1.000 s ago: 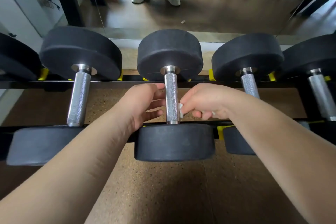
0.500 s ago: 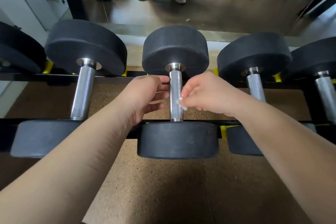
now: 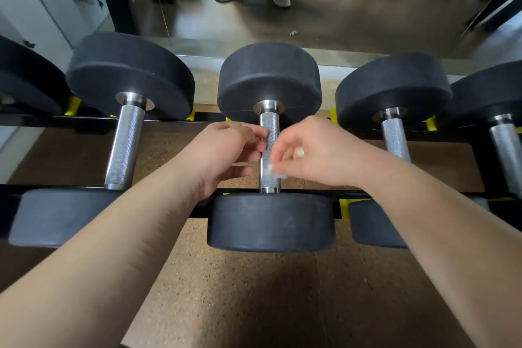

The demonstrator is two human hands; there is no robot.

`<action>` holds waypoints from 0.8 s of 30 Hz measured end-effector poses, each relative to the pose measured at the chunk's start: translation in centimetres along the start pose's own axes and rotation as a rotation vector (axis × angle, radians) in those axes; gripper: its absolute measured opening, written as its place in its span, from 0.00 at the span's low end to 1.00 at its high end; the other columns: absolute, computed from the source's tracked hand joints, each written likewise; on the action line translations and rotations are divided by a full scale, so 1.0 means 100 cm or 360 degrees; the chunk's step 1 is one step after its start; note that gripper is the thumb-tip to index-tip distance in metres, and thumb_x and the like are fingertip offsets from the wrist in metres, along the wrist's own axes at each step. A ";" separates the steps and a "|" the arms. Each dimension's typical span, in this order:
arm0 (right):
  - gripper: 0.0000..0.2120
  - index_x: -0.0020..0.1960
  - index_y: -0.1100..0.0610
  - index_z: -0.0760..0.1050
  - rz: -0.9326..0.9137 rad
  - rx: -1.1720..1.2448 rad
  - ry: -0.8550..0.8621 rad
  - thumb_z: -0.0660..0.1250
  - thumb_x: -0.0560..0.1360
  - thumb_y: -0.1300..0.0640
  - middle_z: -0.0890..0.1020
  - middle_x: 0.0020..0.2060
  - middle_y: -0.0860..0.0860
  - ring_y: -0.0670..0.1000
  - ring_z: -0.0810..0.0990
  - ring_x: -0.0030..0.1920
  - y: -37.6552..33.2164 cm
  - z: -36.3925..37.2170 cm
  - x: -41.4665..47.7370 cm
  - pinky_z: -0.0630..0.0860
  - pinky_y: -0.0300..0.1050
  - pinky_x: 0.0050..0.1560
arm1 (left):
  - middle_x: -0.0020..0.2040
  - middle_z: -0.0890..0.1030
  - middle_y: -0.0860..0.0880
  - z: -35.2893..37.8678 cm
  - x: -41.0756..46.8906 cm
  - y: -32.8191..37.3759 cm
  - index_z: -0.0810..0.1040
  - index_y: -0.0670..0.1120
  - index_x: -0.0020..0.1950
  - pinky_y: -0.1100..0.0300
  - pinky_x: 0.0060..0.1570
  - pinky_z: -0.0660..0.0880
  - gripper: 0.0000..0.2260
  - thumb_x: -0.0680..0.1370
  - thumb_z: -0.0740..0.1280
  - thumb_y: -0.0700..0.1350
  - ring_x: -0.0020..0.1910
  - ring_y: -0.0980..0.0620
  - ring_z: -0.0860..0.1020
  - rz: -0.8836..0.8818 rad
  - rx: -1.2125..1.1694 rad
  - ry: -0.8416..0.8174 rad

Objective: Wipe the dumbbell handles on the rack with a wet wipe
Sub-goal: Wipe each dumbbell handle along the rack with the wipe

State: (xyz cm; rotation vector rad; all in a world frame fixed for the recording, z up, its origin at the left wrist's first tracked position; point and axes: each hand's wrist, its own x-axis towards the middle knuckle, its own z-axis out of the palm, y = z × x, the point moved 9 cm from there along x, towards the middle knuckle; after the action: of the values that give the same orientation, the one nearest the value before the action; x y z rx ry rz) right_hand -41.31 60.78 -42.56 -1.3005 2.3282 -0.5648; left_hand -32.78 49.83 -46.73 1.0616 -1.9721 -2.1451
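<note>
- Rack point(image 3: 197, 118): black rails front and back w/ yellow cradles; row of black dumbbells laid across, handles running front to back.
- Centre dumbbell point(image 3: 271, 223): near head at the front rail, far head at the back rail; knurled steel handle point(image 3: 269, 128) bare between them.
- Left hand point(image 3: 223, 155): on the handle's left side, fingers curled, tips touching the steel; not wrapped round it.
- Right hand point(image 3: 319, 155): on the handle's right side, thumb and fingertips pinched shut on a small white wet wipe point(image 3: 272, 172).
- Wipe pressed against the lower part of the handle, nr the front rail; blurred.
- Neighbour dumbbells L & R: untouched.
- Cork-look floor point(image 3: 240, 291) below the rack.
</note>
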 end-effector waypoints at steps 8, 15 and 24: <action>0.03 0.50 0.52 0.84 0.0179 0.0955 0.0554 0.74 0.77 0.57 0.84 0.34 0.50 0.44 0.75 0.27 0.011 -0.020 0.002 0.74 0.37 0.32 | 0.49 0.86 0.47 0.006 -0.004 0.014 0.85 0.49 0.54 0.61 0.45 0.80 0.06 0.80 0.71 0.42 0.47 0.54 0.83 0.0263 -0.0285 -0.0204; 0.15 0.50 0.46 0.83 0.0343 0.0949 0.0575 0.68 0.76 0.66 0.82 0.32 0.42 0.35 0.74 0.25 0.031 -0.014 0.010 0.66 0.35 0.35 | 0.40 0.83 0.46 -0.008 0.011 0.012 0.84 0.41 0.52 0.67 0.35 0.76 0.07 0.75 0.76 0.36 0.33 0.56 0.77 0.0328 -0.0310 0.0141; 0.15 0.57 0.45 0.80 0.0434 0.0810 0.0473 0.67 0.77 0.63 0.84 0.42 0.47 0.40 0.74 0.31 0.038 -0.002 0.010 0.67 0.39 0.36 | 0.35 0.85 0.43 -0.012 -0.010 -0.021 0.87 0.43 0.42 0.63 0.33 0.78 0.06 0.71 0.78 0.33 0.29 0.55 0.80 -0.0029 0.0492 -0.0092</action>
State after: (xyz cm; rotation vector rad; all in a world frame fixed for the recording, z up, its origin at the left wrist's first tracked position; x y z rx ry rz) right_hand -44.57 61.80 -44.59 -0.6902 2.3102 -1.2229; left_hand -30.57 49.65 -48.11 1.0662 -2.3866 -1.9413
